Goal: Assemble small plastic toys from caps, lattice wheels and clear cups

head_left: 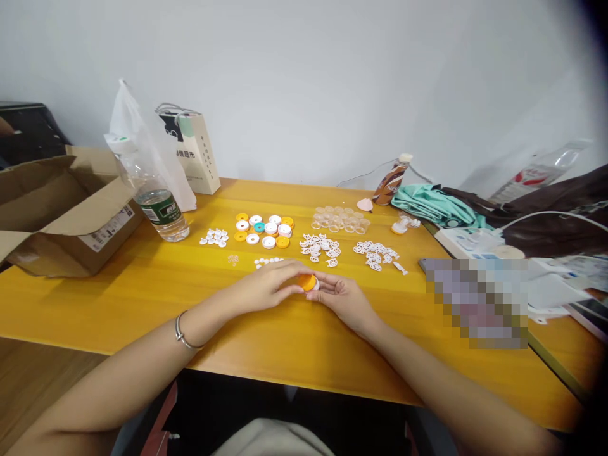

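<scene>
Between my two hands is a small round plastic piece (308, 282), orange on its face with white at its right side. My left hand (268, 286) pinches it from the left, and my right hand (342, 303) has its fingertips closed on the white side. Just beyond my left hand lie small white round parts (266, 261), partly hidden by it. Farther back are orange, white and teal discs (259, 227), some stacked. To their right stand clear plastic cups (334, 223), with white cut-out pieces (319, 246) and more white lattice pieces (374, 252) in front.
At the left are an open cardboard box (90, 209) and a large water bottle (164, 212). A brown drink bottle (390, 180) and a teal cloth (434, 206) sit at the back right. Power strips and cables (468, 247) occupy the right side.
</scene>
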The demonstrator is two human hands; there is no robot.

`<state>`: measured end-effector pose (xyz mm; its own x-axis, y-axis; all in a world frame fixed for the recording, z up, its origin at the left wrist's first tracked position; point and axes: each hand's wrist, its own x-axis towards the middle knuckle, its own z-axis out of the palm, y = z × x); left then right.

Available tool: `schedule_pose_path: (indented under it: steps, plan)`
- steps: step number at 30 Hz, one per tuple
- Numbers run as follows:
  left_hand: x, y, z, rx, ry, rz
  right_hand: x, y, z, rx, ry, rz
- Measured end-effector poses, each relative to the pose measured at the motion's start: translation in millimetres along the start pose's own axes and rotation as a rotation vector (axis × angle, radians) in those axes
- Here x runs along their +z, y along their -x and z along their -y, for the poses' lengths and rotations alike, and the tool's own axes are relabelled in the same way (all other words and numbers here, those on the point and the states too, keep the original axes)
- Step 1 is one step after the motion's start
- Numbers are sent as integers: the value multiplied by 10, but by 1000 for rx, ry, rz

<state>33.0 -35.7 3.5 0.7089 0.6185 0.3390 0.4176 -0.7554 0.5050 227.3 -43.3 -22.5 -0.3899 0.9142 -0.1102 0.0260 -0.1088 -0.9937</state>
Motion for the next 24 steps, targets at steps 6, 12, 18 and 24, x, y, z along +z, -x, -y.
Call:
schedule_pose_path:
  steps: [6, 12, 18, 24]
  plan:
    - [16, 12, -9, 49, -114, 8, 3, 2, 8, 12, 39, 15]
    - [34, 16, 0, 73, -153, -14, 1, 5, -3, 0, 90, 10]
    - [65, 28, 8, 68, -195, -4, -1, 0, -49, 2, 61, 67]
    - [78, 38, 9, 89, -210, -14, 17, 17, -54, 4, 46, -4]
